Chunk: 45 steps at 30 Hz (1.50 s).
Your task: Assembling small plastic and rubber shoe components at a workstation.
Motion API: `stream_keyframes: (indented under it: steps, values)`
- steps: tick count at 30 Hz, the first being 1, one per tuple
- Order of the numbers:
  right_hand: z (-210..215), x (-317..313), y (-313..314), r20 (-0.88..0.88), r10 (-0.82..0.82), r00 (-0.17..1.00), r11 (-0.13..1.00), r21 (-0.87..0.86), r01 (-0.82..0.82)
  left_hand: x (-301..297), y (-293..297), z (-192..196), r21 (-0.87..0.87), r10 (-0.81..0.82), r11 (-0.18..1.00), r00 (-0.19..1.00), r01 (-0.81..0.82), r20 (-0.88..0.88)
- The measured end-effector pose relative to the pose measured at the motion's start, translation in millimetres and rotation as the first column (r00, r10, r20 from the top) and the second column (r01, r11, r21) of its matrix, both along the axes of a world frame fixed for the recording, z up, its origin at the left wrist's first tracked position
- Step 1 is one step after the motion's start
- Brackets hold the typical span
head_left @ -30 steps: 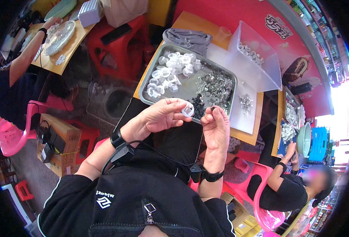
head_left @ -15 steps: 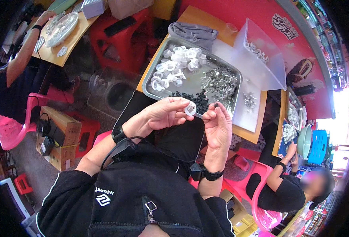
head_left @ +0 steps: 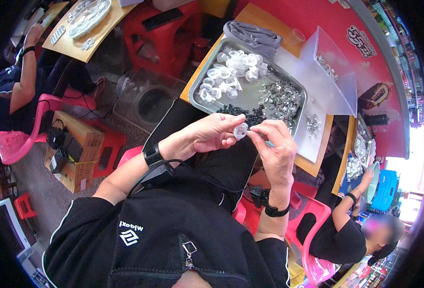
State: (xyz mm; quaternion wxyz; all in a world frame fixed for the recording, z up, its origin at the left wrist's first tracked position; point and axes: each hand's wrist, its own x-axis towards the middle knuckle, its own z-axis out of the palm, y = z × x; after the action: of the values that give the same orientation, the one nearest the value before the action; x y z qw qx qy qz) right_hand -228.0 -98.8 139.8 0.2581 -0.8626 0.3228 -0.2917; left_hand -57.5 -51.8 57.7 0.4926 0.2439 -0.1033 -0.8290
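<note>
My left hand [head_left: 218, 132] is closed, thumb and index finger holding a small translucent white round plastic part [head_left: 241, 131] with an opening. At that part's right edge, the pinched fingertips of my right hand [head_left: 273, 144] touch it. A small black part was visible in them earlier; the fingers now hide it. Just beyond my hands lies a metal tray [head_left: 201, 106]. It carries a heap of white plastic parts [head_left: 236, 69] at far left, small black parts [head_left: 243, 113] along the near side, and shiny metal pieces [head_left: 281, 102] on the right.
A clear plastic bin [head_left: 337, 91] with white parts stands right of the tray, beside loose metal pieces [head_left: 313, 125] on a white sheet. Grey folded cloth [head_left: 253, 39] lies behind. Co-workers sit left [head_left: 24, 86] and right [head_left: 339, 230]. Cardboard boxes [head_left: 77, 153] stand at left.
My right hand has turned and brought its fingertips against the white plastic part; before, the hands were apart. The view has shifted, so the tray appears farther right.
</note>
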Motion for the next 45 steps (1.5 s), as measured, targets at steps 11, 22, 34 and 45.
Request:
stream_keyframes:
  steps: [11, 22, 34, 45]
  values:
    - [1, 7, 1, -0.175, 0.112, 0.978, 0.941, -0.298, -0.161, -5, 4, -4, -0.096, 0.065, 0.994, 0.993, -0.055, 0.102]
    - [-27, 9, 5, -0.139, 0.052, 0.989, 0.972, -0.219, -0.082, -5, 3, -11, -0.128, 0.113, 0.989, 0.951, -0.079, 0.287]
    - [-22, 1, -1, -0.087, 0.239, 0.967, 0.920, -0.297, -0.254, -8, 8, -19, 0.086, -0.197, 0.974, 0.973, 0.208, -0.119]
    - [-14, 1, -6, -0.153, 0.355, 0.922, 0.868, -0.312, -0.386, -7, 14, -12, 0.126, -0.174, 0.974, 0.978, 0.188, -0.119]
